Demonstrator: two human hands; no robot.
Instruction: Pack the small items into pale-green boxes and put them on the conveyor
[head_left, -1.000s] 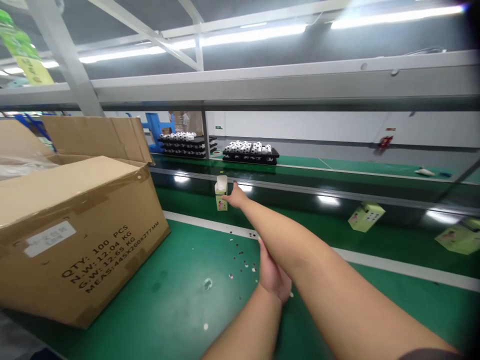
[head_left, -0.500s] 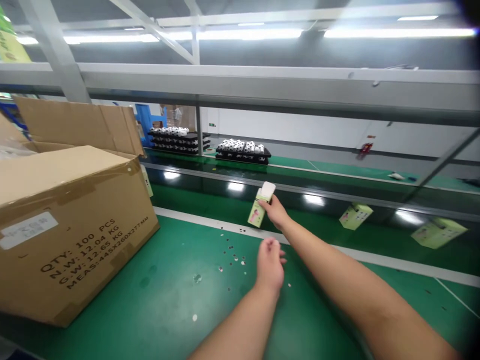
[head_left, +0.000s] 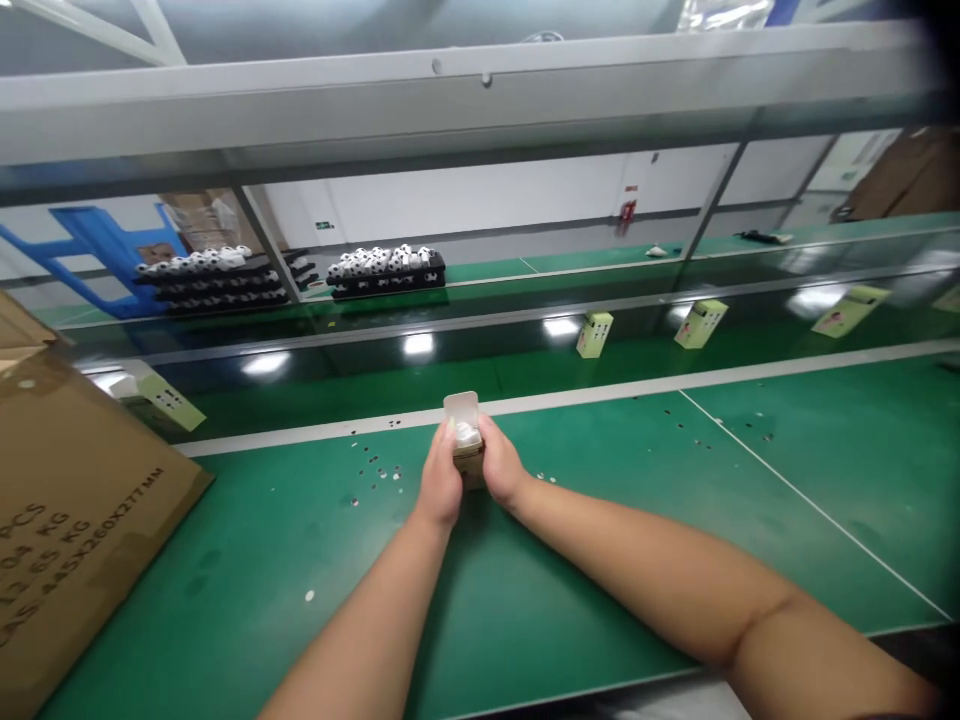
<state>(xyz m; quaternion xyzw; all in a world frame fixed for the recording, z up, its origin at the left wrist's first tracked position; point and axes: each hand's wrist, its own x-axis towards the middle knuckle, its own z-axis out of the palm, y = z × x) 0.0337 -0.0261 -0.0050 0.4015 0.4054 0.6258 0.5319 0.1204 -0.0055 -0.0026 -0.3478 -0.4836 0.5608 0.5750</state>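
Both of my hands hold a small carton (head_left: 462, 412) just above the green work mat (head_left: 795, 470). Its top stands open, with a cream flap raised and something white showing inside. My left hand (head_left: 439, 475) grips its left side, and my right hand (head_left: 500, 462) presses on its right side. The fingers hide most of the carton's walls, and the white item is too small to name. Scattered small black and white bits (head_left: 375, 472) lie on the mat just left of my hands.
A conveyor belt (head_left: 390, 395) runs behind the mat, carrying several pale green boxes (head_left: 595, 335). A large cardboard carton (head_left: 75, 520) stands at the left. Black trays of small black-and-white balls (head_left: 386, 273) sit beyond the belt, with a blue rack (head_left: 97, 250) further left.
The carton has come off the belt toward me and is now in both hands, its open top facing up. My left hand has joined my right, and the view has swung right.
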